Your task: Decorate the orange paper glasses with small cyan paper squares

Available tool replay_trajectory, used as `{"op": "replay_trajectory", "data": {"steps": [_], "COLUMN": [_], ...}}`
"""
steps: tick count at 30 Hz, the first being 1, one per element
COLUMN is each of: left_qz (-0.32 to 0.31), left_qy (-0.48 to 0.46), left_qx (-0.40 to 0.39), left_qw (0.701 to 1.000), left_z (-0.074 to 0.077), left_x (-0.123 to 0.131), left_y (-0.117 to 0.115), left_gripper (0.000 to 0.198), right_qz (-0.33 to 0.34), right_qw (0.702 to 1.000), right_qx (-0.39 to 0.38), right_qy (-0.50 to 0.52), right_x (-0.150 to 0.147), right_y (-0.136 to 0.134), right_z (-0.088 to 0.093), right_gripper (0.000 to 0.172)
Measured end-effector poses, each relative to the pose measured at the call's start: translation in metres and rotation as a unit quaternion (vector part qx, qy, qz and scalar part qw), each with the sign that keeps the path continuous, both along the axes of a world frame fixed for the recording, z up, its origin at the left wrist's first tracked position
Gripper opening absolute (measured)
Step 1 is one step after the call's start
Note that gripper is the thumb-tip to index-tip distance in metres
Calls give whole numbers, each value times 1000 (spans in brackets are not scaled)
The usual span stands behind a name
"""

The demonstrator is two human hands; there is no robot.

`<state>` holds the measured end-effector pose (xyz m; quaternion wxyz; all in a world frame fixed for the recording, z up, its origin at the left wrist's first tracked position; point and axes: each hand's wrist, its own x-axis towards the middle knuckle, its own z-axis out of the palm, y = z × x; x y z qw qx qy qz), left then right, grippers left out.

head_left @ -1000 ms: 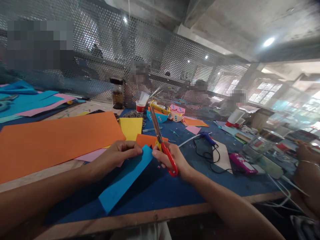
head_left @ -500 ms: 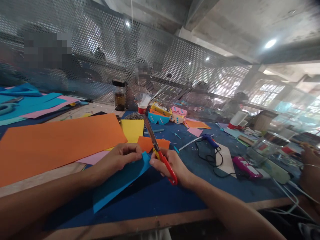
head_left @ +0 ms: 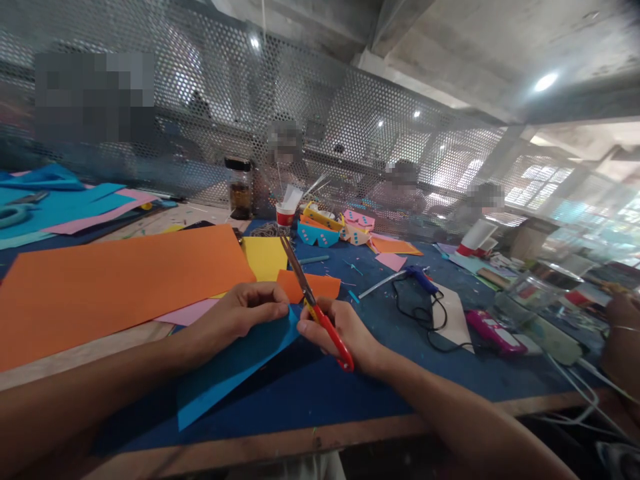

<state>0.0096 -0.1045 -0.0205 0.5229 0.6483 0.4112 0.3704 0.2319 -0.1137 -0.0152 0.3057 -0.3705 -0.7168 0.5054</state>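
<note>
Between thumb and fingers, my left hand (head_left: 257, 308) pinches the upper edge of a blue sheet of craft paper (head_left: 235, 373), which slants down toward the table's front edge. My right hand (head_left: 340, 327) is closed around red-handled scissors (head_left: 327, 327), blades pointing up and away, slightly parted at the tips. The right thumb and fingertips lie close to the sheet's right corner; whether they touch it I cannot tell. Just beyond the hands lies a small orange paper piece (head_left: 320, 287), with a yellow sheet (head_left: 267, 259) behind it.
A large orange sheet (head_left: 125, 287) spreads at left. Further right lie a blue glue gun (head_left: 423, 279) with its black cord, a magenta device (head_left: 495, 333) and a clear jar (head_left: 530, 293). Folded paper crafts (head_left: 320, 233), a paper cup (head_left: 285, 215) and a dark-lidded jar (head_left: 240, 190) stand behind. Another person's hand (head_left: 623, 310) is at far right.
The blue sheet's lower end has swung slightly left and down. The scissors have tipped a little to the left, their blades now parted at the tips. Both hands keep nearly the same places.
</note>
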Motion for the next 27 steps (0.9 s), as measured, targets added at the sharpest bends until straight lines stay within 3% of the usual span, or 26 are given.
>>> {"op": "replay_trajectory", "data": {"steps": [7, 27], "left_qz": [0, 9], "left_qy": [8, 3], "left_qx": [32, 6], "left_qw": [999, 1000], "left_z": [2, 4], "left_x": [-1, 2], "left_y": [1, -3], "left_gripper": [23, 26], "right_qz": [3, 7], "right_qw": [1000, 1000], "right_qx": [-20, -2], "right_qy": [1, 1], "right_x": [-2, 1], "right_y": [-2, 0], "right_z": [2, 0], "right_gripper": [29, 30]}}
